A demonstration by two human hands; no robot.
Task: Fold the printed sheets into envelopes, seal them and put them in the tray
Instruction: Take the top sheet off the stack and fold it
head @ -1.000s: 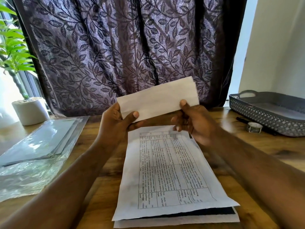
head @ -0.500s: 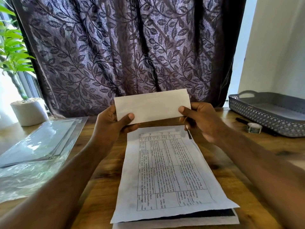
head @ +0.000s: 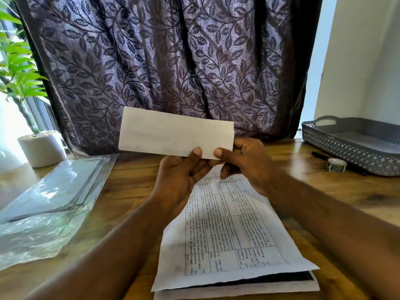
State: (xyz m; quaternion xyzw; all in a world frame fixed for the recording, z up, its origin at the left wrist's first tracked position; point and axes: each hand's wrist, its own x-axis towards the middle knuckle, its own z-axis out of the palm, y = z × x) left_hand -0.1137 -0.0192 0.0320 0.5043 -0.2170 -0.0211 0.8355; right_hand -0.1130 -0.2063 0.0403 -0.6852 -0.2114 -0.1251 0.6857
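A white folded sheet (head: 173, 134) is held up in the air above the table, in front of the curtain, long side level. My left hand (head: 181, 176) pinches its lower edge with the thumb on the front. My right hand (head: 244, 163) pinches the lower right corner right beside it, thumbs almost touching. Under my hands a stack of printed sheets (head: 229, 234) with a table of text lies on the wooden table (head: 129, 191). The grey perforated tray (head: 355, 146) stands at the far right.
A small roll of tape (head: 336, 164) and a black pen (head: 322, 156) lie in front of the tray. Clear plastic sleeves (head: 52, 198) cover the left of the table. A potted plant (head: 41, 148) stands at the back left, a patterned curtain (head: 173, 61) behind.
My left hand slid from the folded sheet's left end to the lower edge beside my right hand. The sheet swung level and its left end now sticks out free.
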